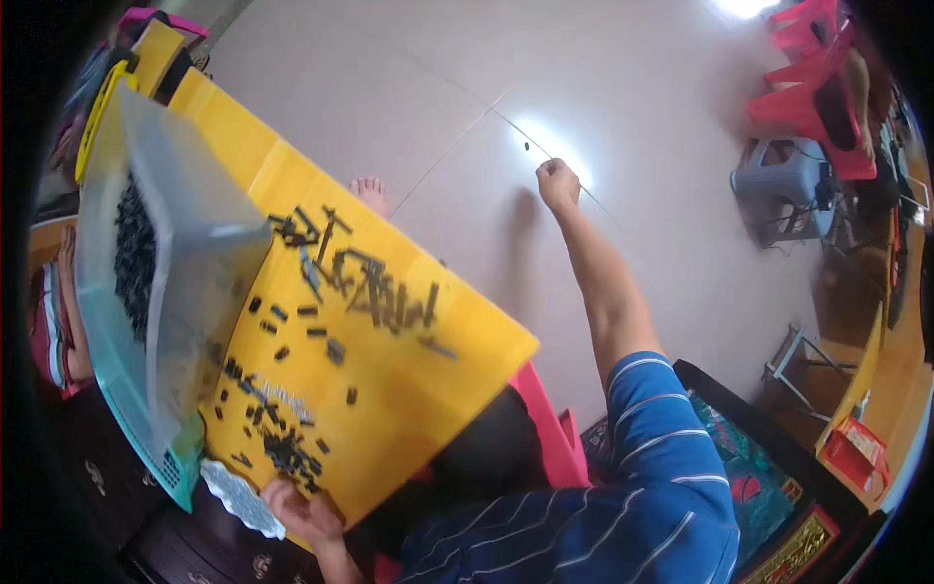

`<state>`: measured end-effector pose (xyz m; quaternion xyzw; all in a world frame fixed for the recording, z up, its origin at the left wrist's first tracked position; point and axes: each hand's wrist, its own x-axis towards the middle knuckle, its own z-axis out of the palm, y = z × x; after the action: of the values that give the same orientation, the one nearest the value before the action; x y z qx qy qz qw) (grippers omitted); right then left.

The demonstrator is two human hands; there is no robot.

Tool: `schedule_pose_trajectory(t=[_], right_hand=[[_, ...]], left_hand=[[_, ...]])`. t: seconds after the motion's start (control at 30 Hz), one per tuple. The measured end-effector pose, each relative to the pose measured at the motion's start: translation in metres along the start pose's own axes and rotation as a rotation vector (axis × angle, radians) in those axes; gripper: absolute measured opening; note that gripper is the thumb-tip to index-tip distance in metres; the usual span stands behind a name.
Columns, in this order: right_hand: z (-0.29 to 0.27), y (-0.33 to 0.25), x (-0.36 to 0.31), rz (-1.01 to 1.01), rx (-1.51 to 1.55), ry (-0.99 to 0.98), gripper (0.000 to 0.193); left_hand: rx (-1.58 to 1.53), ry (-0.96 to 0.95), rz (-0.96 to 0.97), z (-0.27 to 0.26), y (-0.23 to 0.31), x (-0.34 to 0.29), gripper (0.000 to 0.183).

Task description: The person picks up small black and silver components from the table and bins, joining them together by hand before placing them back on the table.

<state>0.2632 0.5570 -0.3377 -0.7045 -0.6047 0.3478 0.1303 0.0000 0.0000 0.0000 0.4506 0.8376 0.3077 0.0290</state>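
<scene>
Holding the right hand (557,182) curled, contents impossible to tell, near a black piece (526,146) on the floor (632,107) at that hand's 11 o'clock, long axis unclear, with the farther left hand (304,511) loosely bent, grip unclear, beside table (389,414) pieces (284,451) at its 12.

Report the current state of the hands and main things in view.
Right hand: fingers curled, above floor; contents hidden.
Left hand: partly open, at table edge, near black pieces.
Black pieces: scattered, some heaped.
Lone piece: loose on floor, apart from right hand.
Bin: open, holding black pieces.
Blue stool: standing upright.
</scene>
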Motion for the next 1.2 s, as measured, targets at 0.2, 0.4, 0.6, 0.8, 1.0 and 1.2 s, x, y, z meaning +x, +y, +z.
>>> schedule_pose_trajectory(t=[0.2,0.4,0.6,0.8,1.0,1.2], right_hand=[[0.045,-0.001,0.088,0.071,-0.064,0.084,0.029],[0.068,-0.022,0.115,-0.010,-0.303,0.025,0.036],[0.093,-0.010,0.136,-0.154,-0.465,-0.008,0.030],[0.094,0.005,0.130,-0.004,-0.367,0.024,0.027],[0.120,0.036,0.060,-0.012,-0.345,-0.147,0.038],[0.072,0.092,-0.050,-0.009,-0.145,-0.483,0.036]], left_hand=[[0.052,-0.067,-0.040,0.016,-0.008,0.013,0.048],[0.262,-0.153,-0.144,-0.005,-0.018,0.000,0.057],[0.229,-0.150,-0.123,0.000,-0.013,0.005,0.057],[0.163,-0.138,-0.081,0.008,-0.004,0.016,0.057],[0.047,-0.098,-0.136,0.013,0.005,0.016,0.052],[0.186,-0.093,0.053,0.017,0.026,0.059,0.062]])
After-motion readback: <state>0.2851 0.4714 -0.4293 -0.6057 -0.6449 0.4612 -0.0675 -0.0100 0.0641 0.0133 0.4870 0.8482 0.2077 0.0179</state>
